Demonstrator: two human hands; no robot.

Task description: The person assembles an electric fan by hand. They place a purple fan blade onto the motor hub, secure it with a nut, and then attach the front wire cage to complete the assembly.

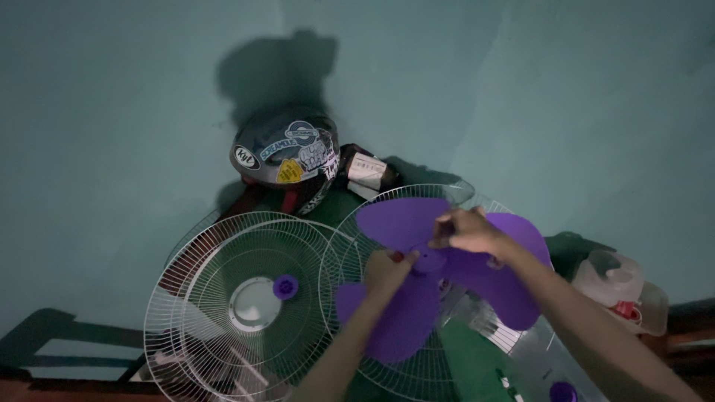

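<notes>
A purple three-blade fan propeller [417,223] sits over a white wire fan guard [342,246] in the middle. My left hand [387,269] grips the propeller near its hub from below. At the top of the hub, my right hand [469,231] closes on it with pinched fingers. A second white wire guard [194,298] lies to the left, with a round silver centre plate and a small purple cap [285,286] on it.
A dark motorcycle helmet [287,156] covered in stickers stands behind the guards against the teal wall. A clear plastic container [618,286] with a red part sits at the right. A small purple knob [564,391] shows at the bottom edge.
</notes>
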